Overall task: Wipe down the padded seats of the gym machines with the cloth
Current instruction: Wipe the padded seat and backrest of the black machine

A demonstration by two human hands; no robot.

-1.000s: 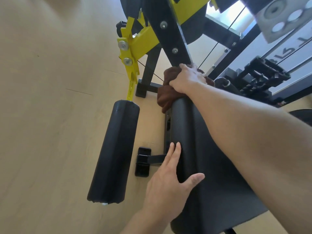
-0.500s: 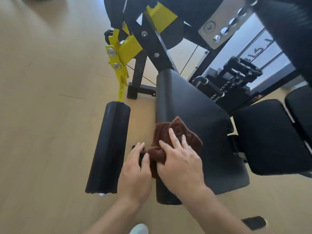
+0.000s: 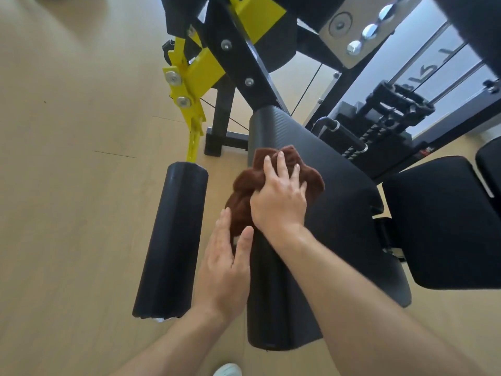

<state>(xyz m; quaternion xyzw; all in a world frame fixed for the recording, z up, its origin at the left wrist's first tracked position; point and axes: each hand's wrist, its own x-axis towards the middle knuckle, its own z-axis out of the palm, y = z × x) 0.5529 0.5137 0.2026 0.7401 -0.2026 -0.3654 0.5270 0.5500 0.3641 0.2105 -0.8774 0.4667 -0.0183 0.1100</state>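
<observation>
A black padded seat of a gym machine runs from the frame's middle toward me. A bunched brown cloth lies on its left side, near the middle of its length. My right hand presses flat on the cloth, fingers spread over it. My left hand rests open against the seat's left edge just below the cloth, its fingertips touching the cloth's lower fold. Part of the cloth is hidden under my right palm.
A black foam roller pad on a yellow arm lies left of the seat. Another black pad sits at the right. The black frame, cables and weight stack stand behind. Wooden floor spreads to the left.
My right hand pulled the cloth from the seat's far end toward me, then pushed it a little back up the seat. My left hand stayed at the seat's left edge.
</observation>
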